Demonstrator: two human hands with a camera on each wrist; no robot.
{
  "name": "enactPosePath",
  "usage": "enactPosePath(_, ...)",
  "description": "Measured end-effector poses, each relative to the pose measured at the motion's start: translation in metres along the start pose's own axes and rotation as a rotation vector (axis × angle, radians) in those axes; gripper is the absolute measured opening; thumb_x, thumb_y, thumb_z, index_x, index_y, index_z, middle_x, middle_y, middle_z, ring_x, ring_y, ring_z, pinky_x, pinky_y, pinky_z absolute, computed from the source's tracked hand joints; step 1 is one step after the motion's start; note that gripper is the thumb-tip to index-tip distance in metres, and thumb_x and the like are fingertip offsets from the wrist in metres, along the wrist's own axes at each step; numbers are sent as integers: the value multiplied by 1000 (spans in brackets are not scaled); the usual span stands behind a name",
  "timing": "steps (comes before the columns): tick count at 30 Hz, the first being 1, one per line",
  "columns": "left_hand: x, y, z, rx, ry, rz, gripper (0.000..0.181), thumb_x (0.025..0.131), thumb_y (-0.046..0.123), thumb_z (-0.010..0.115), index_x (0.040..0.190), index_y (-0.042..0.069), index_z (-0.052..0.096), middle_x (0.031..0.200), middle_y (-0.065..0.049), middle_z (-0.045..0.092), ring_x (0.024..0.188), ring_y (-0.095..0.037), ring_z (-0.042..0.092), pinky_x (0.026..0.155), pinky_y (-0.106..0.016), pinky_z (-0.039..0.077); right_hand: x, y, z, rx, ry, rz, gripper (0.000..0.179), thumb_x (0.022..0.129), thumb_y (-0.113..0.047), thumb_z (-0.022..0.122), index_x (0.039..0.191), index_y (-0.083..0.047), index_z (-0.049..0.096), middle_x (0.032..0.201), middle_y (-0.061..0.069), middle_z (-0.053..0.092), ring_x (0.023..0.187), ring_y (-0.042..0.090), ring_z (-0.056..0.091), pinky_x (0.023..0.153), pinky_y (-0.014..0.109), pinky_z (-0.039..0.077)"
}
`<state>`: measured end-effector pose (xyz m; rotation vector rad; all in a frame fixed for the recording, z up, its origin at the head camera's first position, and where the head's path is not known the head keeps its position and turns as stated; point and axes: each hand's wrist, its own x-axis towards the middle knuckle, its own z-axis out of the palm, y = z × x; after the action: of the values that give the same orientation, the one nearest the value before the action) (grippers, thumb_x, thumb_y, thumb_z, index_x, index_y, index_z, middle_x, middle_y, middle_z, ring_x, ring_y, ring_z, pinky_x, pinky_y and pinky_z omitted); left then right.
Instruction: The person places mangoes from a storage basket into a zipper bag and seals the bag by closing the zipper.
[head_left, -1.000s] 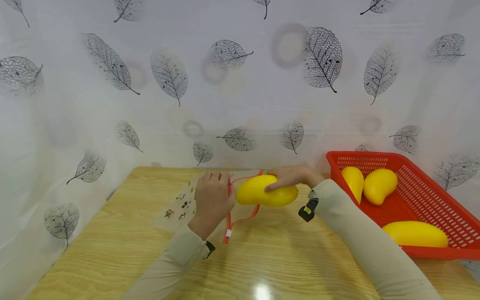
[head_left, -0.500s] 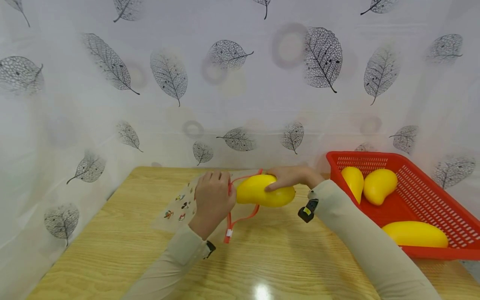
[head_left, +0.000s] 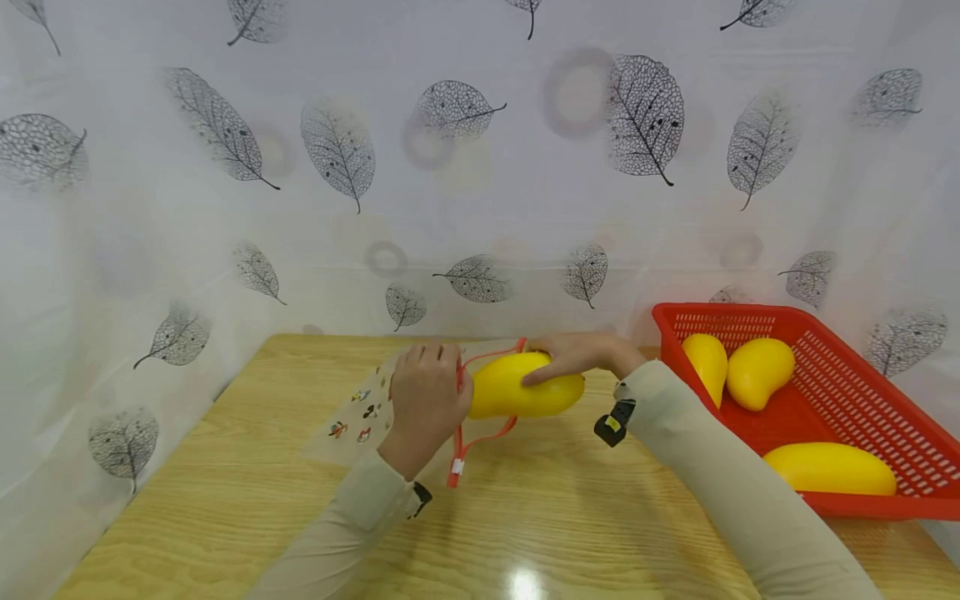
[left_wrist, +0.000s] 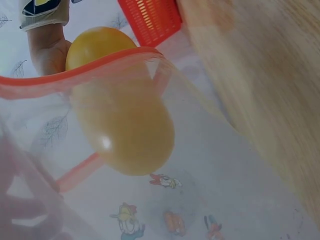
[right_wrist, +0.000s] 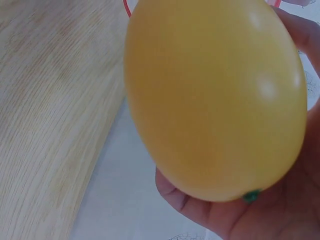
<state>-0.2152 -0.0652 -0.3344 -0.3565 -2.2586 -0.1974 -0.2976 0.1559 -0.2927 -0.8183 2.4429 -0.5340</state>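
A yellow mango lies sideways in the grip of my right hand, thumb on its near side. Its green stem end faces my right palm in the right wrist view. The other end passes through the mouth of a clear zip bag printed with cartoon figures. In the left wrist view the mango's lower half shows through the film, below the bag's red zip edge. My left hand grips the bag at its mouth, beside the red zip slider; its fingertips are hidden in the head view.
To the right stands a red plastic basket with perforated sides. It holds several mangoes, one at the front and others toward the back. A leaf-printed sheet hangs behind the wooden table.
My right hand has eased the mango slightly left, deeper into the bag mouth. The left hand keeps its place on the bag.
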Motion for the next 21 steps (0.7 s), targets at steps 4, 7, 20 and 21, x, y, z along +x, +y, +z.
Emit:
enactPosePath(4,1,0,0,3,-5,-6,15,76,18,68,84,6,65,77,-9,64,71,-27,58,70,-37,50,0,0,1,-6,16,-5,52,84,-49,57,117,-9,52,100,4,58,85,15,54,78,28,45)
enactPosePath(7,1,1,-1,5,-8,-8,15,76,18,68,84,6,66,77,-9,64,71,-27,58,69,-37,49,0,0,2,-1,23,-13,51,84,-49,57,115,-9,53,98,4,58,83,15,55,77,27,46)
enactPosePath(20,3,1,-1,7,-15,-16,15,76,19,68,82,6,65,77,-9,64,72,-27,57,72,-38,49,-1,-5,3,3,50,-26,45,83,-49,59,107,-10,57,88,3,59,74,14,54,71,26,45)
enactPosePath(21,3,1,-1,6,-15,-17,15,76,19,68,82,6,65,77,-9,64,73,-27,57,72,-38,49,0,-5,4,3,52,-23,45,83,-49,59,106,-10,57,88,3,58,74,14,54,71,26,45)
